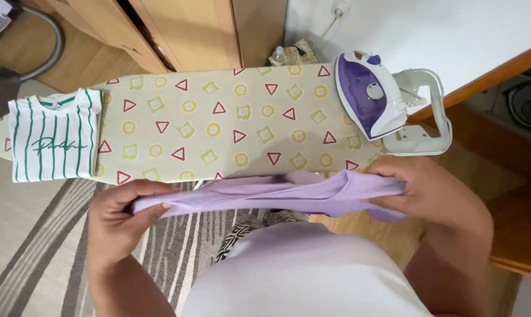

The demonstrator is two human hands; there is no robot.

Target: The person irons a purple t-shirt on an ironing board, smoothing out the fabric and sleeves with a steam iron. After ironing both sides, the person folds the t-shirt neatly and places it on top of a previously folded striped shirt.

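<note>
Cream fabric patterned with red triangles, yellow rings and green squares covers the ironing board (pixel 218 126), which runs left to right across my view. Beneath it I see a grey and white striped rug (pixel 36 246) on the left and wooden floor on the right. Wooden cupboard doors (pixel 183 32) stand behind the board, and a white wall with a socket fills the upper right.

At the left end of the board lies a folded white shirt with green stripes (pixel 54 135). At the right end a purple and white iron (pixel 371 94) stands on the pale metal iron rest (pixel 436 126). A small clear bottle (pixel 279 56) sits on the floor behind the board. Nothing lies between my hands and the open middle of the board.

I hold a lilac garment (pixel 265 196) stretched level just in front of the board's near edge, above the rug and close to my body. My left hand (pixel 121 220) is pinched shut on its left end, thumb on top. My right hand (pixel 430 191) is clamped on its right end, fingers curled over the bunched cloth.
</note>
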